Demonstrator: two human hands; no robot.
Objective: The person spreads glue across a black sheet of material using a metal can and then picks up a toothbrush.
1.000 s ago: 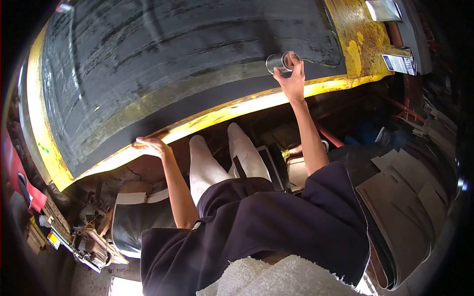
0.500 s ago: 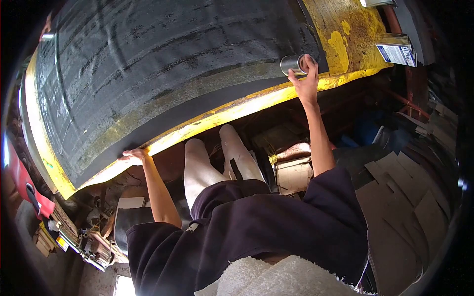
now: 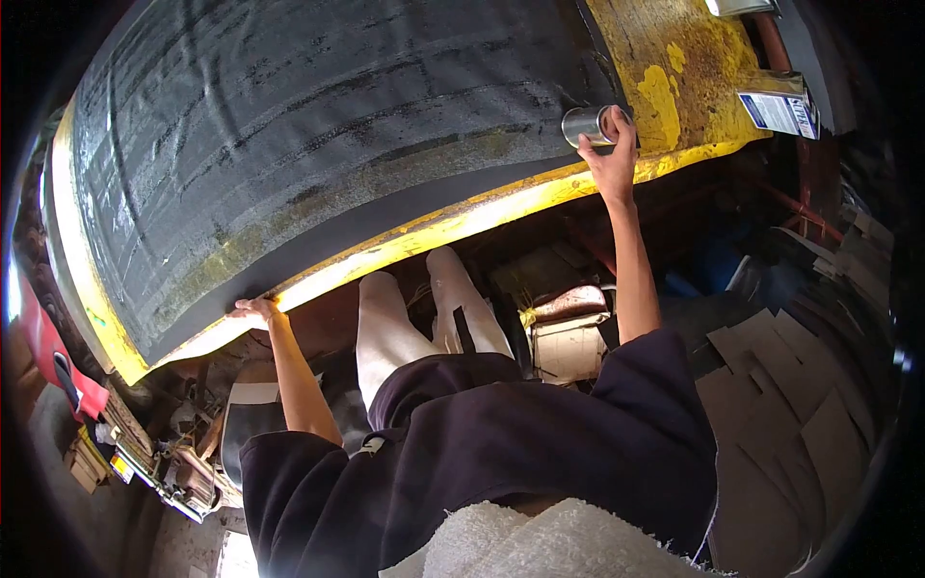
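Observation:
A shiny metal can (image 3: 582,125) lies on its side near the right end of a black sheet (image 3: 328,116), with my right hand (image 3: 613,159) closed round its end. The sheet covers most of a yellow-edged table (image 3: 482,214) and has wrinkles and wet-looking streaks. At the table's near edge, toward the left, my left hand (image 3: 255,310) rests on the sheet's border. Its fingers point left, and nothing shows in them.
A labelled container (image 3: 779,113) is at the table's right end, with another metal container (image 3: 737,6) beyond it. Flat brown pieces (image 3: 780,385) are piled at the right. Red material (image 3: 53,356) hangs at the far left.
My right hand and the metal can have moved right along the sheet, toward its right edge. My left hand has shifted left along the near edge.

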